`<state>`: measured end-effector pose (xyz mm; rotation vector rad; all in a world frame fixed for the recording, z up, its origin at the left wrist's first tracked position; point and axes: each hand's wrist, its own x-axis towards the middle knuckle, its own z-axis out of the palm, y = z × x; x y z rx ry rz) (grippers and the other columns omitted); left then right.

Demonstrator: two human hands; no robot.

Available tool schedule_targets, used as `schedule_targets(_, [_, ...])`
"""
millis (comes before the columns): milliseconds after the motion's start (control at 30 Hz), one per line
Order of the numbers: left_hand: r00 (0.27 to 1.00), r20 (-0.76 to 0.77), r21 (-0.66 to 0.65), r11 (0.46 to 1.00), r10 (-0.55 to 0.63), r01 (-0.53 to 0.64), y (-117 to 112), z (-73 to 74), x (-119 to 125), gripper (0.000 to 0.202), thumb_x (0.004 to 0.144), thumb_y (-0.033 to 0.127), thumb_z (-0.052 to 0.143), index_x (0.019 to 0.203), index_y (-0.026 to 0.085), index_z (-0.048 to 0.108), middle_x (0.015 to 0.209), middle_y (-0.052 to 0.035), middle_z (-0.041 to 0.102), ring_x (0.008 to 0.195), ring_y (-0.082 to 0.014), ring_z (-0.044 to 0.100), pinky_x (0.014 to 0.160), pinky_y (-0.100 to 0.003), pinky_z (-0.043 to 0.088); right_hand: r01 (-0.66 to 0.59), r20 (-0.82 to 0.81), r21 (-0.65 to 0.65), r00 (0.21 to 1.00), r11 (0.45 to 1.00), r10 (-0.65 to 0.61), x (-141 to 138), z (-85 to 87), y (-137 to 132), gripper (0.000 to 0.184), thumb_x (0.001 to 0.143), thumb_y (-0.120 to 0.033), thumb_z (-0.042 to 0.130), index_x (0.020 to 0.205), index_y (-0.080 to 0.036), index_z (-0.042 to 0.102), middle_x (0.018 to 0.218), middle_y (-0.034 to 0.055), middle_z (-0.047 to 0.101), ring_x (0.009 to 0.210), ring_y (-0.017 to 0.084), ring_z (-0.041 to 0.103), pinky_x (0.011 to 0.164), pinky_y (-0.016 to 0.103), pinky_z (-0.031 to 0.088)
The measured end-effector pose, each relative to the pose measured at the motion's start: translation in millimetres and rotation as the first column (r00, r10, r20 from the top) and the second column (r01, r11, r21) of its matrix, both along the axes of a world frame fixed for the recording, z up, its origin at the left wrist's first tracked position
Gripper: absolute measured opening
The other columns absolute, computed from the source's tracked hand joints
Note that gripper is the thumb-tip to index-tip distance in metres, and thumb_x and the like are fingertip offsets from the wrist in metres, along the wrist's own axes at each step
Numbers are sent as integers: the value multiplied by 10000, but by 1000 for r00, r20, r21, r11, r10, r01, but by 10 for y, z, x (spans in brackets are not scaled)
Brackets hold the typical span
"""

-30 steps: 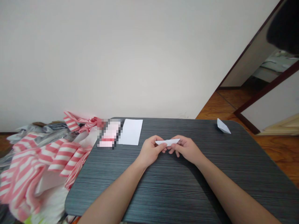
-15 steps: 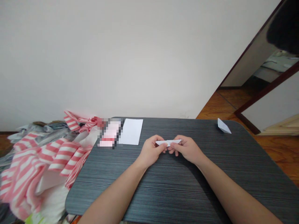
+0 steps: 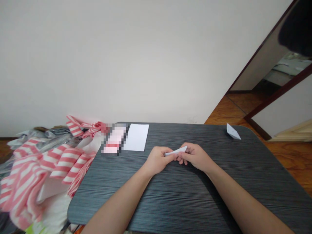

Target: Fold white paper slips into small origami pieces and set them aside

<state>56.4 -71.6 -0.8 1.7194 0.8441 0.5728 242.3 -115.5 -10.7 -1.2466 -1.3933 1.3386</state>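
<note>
Both hands nearly closed, fingertips pinching a narrow folded white paper strip, held above a dark table

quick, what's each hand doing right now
Left hand: closed, gripping one end of the folded white paper.
Right hand: closed, gripping the other end of it.

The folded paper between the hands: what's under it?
Fingers curl beneath the folded paper, with the dark table lower down; its underside is mostly covered by them.
</note>
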Motion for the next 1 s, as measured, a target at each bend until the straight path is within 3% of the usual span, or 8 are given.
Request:
schedule_targets(233, [999, -5, -39, 999, 33, -34, 9, 5, -6, 323, 765, 419, 545, 784, 135, 699, 612, -21, 622, 541, -102, 492, 502, -203, 333, -13, 87, 2, 996, 1000, 13, -4, 20, 10, 203, 804, -337, 577, 761, -139, 594, 683, 38, 644, 538, 111, 588, 416, 200, 399])
schedule_targets(400, [998, -58, 52, 999, 1, 2, 19, 11, -7, 284, 788, 363, 512, 730, 134, 669, 611, -10, 605, 542, -96, 475, 495, -198, 304, -24, 153, 18, 988, 1000, 20, -20, 68, -6, 234, 828, -348, 545, 726, -142, 590, 649, 35, 646, 540, 117, 598, 523, 240, 473])
schedule_targets(567, [997, -72, 83, 996, -6, 12, 15, -3, -2, 279, 807, 337, 478, 716, 129, 640, 639, -11, 602, 565, -97, 471, 507, -199, 296, -25, 159, 31, 987, 999, 20, -40, 44, 3, 246, 832, -365, 540, 724, -146, 579, 631, 30, 644, 536, 123, 600, 530, 246, 470])
schedule_targets(833, [997, -74, 59, 998, 12, -7, 0, 11, -7, 287, 797, 360, 489, 716, 126, 633, 618, -3, 577, 541, -89, 428, 493, -198, 278, -30, 176, 48, 984, 998, 21, -38, 76, -7, 249, 854, -358, 508, 762, -143, 595, 669, 46, 662, 540, 119, 603, 491, 225, 441])
schedule_targets(1000, [997, -66, 10, 999, -39, 39, -8, 39, 3, 299, 791, 359, 490, 690, 122, 643, 613, -12, 596, 536, -94, 446, 492, -198, 296, -17, 229, 61, 974, 998, 2, -27, 88, -21, 254, 863, -356, 497, 734, -152, 579, 633, 40, 660, 533, 128, 613, 508, 238, 461])
